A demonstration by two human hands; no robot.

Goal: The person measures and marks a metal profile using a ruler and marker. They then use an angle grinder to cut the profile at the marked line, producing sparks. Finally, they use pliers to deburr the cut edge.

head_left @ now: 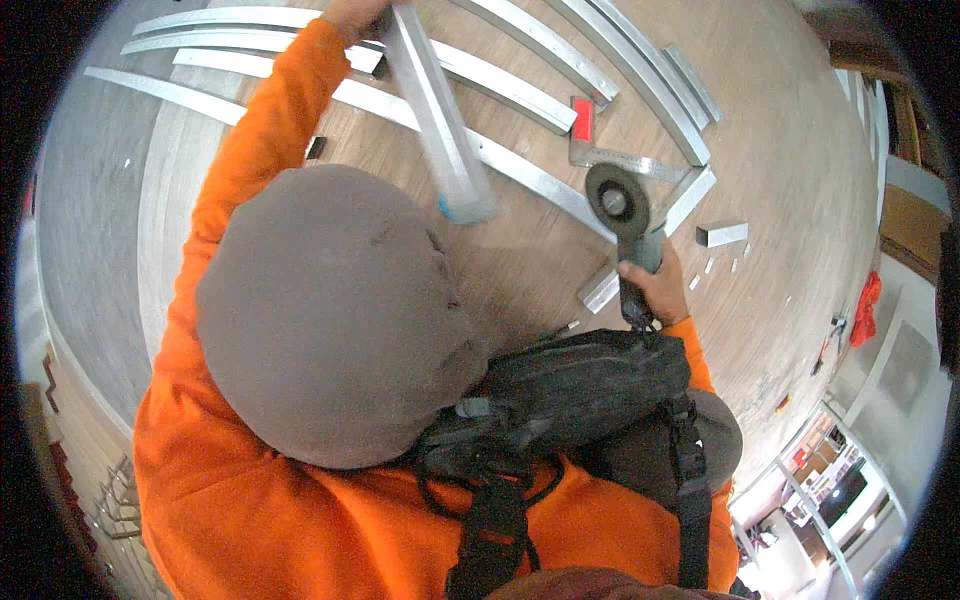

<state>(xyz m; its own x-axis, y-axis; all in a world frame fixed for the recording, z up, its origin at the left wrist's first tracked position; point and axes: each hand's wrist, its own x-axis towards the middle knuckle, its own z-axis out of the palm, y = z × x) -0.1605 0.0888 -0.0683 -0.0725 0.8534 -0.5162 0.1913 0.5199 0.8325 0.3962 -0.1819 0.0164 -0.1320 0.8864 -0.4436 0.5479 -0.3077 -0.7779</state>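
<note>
My left hand (pixel 356 16) is stretched out to the top edge, closed on the end of a metal profile (pixel 430 110). That profile slants down toward me, blurred, with a blue mark at its near end. In my right hand (pixel 660 284) is an angle grinder (pixel 640 245), gripped by its body, with its disc (pixel 617 200) pointing away from me. Just beyond the disc lies a steel square (pixel 635 163) with a red part (pixel 583 118), beside the end of a metal profile (pixel 690 200).
Several long metal profiles (pixel 520 180) lie across the wooden floor (pixel 790 180). Short offcuts (pixel 722 234) and small scraps rest right of the grinder. A red cloth or bag (pixel 866 310) is at the far right. My bent knee (pixel 330 310) and a black bag (pixel 580 385) fill the middle.
</note>
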